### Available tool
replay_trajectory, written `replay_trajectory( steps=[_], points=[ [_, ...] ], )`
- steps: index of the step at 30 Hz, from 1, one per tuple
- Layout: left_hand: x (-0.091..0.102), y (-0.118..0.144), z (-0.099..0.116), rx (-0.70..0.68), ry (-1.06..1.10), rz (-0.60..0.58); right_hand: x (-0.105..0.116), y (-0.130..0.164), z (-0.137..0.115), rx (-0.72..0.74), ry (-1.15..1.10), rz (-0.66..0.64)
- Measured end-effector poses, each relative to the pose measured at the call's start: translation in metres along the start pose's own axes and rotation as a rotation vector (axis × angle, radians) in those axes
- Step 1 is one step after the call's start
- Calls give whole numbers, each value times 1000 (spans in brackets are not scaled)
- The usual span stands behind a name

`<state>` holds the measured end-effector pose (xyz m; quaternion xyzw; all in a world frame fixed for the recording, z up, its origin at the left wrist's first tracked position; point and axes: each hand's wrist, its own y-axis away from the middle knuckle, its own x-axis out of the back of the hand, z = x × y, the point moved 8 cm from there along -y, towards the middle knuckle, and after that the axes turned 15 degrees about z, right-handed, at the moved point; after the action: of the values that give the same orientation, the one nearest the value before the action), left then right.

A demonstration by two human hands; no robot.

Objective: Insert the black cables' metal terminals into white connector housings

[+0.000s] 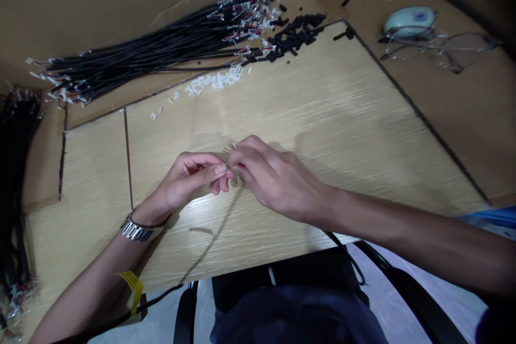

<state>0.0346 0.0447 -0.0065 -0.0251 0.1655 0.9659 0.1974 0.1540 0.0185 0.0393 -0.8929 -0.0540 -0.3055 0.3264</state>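
Over the middle of the tabletop my two hands meet at the fingertips. My left hand (197,174), with a metal-band watch (136,227) on its wrist, is closed in a pinch of thumb and finger on thin wires. My right hand (278,177) is curled shut on the same thin wires (229,147), whose fine ends stick up past its fingers. Most of what lies between the fingertips is hidden. A black cable (347,255) emerges below my right forearm and hangs over the table's front edge; its other end cannot be seen.
Behind lies a bundle of black cables (161,43) with wired ends, beside short black tubes (296,35) and small white connectors (220,79). More cables (14,172) lie left. Glasses (447,48) and a pale green oval object (409,21) sit right. A yellow tag (133,290) marks a front cable.
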Motion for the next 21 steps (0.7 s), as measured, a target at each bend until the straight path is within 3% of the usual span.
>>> replay_trajectory(
  steps=[7, 11, 16, 21],
  points=[
    [2, -2, -1, 1, 7, 29, 2, -3, 4, -63, -152, 54],
    [5, -4, -3, -4, 30, 58, 3, -4, 21, -370, -416, 79],
    [5, -6, -4, 6, 67, 73, -10, 4, 37, -801, -770, 4],
    [6, -7, -3, -7, 44, 71, -15, 4, 42, -879, -846, 5]
  ],
)
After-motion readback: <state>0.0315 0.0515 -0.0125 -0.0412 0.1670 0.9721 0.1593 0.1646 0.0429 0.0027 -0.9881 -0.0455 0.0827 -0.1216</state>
